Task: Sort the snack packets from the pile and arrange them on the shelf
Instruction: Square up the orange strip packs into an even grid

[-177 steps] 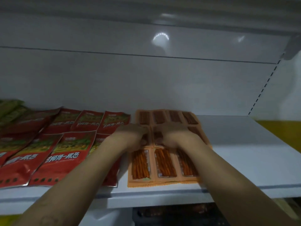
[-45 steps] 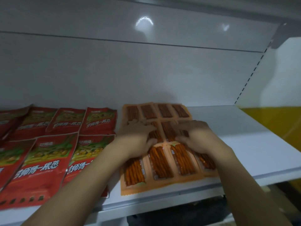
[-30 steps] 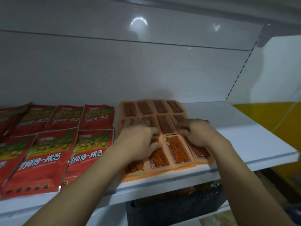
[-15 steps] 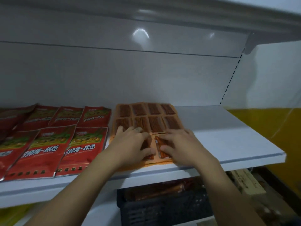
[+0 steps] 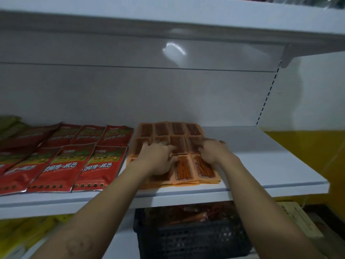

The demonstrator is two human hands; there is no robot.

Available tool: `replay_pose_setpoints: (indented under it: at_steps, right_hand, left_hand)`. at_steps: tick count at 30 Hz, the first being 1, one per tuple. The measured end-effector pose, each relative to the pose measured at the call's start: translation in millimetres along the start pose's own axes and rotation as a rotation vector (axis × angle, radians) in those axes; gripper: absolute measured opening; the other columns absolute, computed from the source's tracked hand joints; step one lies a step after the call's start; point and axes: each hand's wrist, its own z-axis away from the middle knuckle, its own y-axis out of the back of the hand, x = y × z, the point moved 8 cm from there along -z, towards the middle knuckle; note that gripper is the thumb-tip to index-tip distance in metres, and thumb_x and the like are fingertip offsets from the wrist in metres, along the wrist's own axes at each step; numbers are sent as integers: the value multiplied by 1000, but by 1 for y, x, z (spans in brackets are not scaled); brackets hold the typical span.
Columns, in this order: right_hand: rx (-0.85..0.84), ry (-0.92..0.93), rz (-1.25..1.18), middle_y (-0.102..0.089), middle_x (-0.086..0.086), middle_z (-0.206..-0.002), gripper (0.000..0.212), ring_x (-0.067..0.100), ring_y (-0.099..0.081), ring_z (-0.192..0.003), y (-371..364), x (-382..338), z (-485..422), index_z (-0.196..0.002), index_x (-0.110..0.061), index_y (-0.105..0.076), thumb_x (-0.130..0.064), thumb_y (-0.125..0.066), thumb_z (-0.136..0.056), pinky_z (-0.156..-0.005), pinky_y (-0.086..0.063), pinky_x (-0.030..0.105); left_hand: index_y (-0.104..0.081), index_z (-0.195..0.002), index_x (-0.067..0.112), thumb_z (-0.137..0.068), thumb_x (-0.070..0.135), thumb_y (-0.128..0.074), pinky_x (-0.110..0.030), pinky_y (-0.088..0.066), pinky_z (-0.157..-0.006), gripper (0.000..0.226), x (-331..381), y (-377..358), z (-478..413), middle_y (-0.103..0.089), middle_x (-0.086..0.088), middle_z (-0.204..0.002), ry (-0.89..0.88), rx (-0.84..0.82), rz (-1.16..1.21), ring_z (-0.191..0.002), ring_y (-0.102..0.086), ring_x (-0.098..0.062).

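Observation:
Orange snack packets (image 5: 183, 168) with clear windows lie in rows on the white shelf (image 5: 270, 165), stacked several deep at the front. My left hand (image 5: 158, 158) rests flat on the left part of the front row, fingers spread. My right hand (image 5: 214, 151) presses on the middle row to the right, fingers loosely bent over the packets. Red snack packets (image 5: 100, 165) lie in two rows to the left, and the orange packets' left edge almost touches them.
A black plastic crate (image 5: 190, 238) with more snack packets stands below the shelf. A cardboard box (image 5: 298, 217) sits at the lower right. Another shelf (image 5: 168, 17) hangs overhead. The shelf's right part is bare, and a yellow wall (image 5: 308, 146) lies beyond it.
Both hands have slid back from the front row toward the middle of the orange packets, uncovering the front windows. The view has pulled back and tilted up.

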Motion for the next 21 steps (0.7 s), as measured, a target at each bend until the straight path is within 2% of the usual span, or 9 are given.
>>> replay_pose_setpoints:
  at_steps: [4, 8, 14, 19, 21]
  right_hand:
    - [-19, -23, -11, -54, 9, -140, 43, 29, -51, -125, -11, 5, -10, -143, -31, -47, -26, -40, -101, -106, -40, 39]
    - [14, -26, -54, -57, 10, -136, 42, 28, -54, -120, -15, 9, -15, -142, -27, -50, -27, -43, -100, -98, -47, 35]
    - [29, -17, -78, -57, 9, -137, 44, 28, -53, -120, -15, 13, -18, -141, -31, -51, -27, -47, -97, -96, -47, 33]
    - [45, -20, -84, -61, 8, -131, 40, 26, -57, -115, -13, 15, -16, -135, -24, -58, -24, -50, -96, -94, -49, 32]
    - [45, -19, -82, -62, 7, -130, 39, 26, -58, -113, -12, 13, -15, -134, -23, -59, -22, -51, -96, -94, -49, 32]
  left_hand:
    - [-44, -144, 30, -102, 49, -34, -50, -26, -112, 47, 8, -7, -24, -44, -1, -151, -6, -6, -34, -138, -38, -26]
    - [-49, -139, 27, -102, 44, -34, -46, -34, -110, 44, 15, -18, -37, -47, -2, -147, -30, -46, -8, -135, -40, -26]
    - [-50, -138, 27, -102, 43, -36, -46, -36, -108, 42, 15, -22, -45, -49, -2, -145, -61, -31, 2, -132, -43, -26]
    - [-47, -140, 30, -100, 46, -39, -53, -28, -111, 44, 14, -25, -44, -48, 1, -146, -71, -21, -31, -134, -41, -24]
    - [-48, -139, 29, -100, 47, -39, -54, -29, -111, 44, 13, -25, -45, -49, 0, -145, -75, -21, -10, -133, -42, -25]
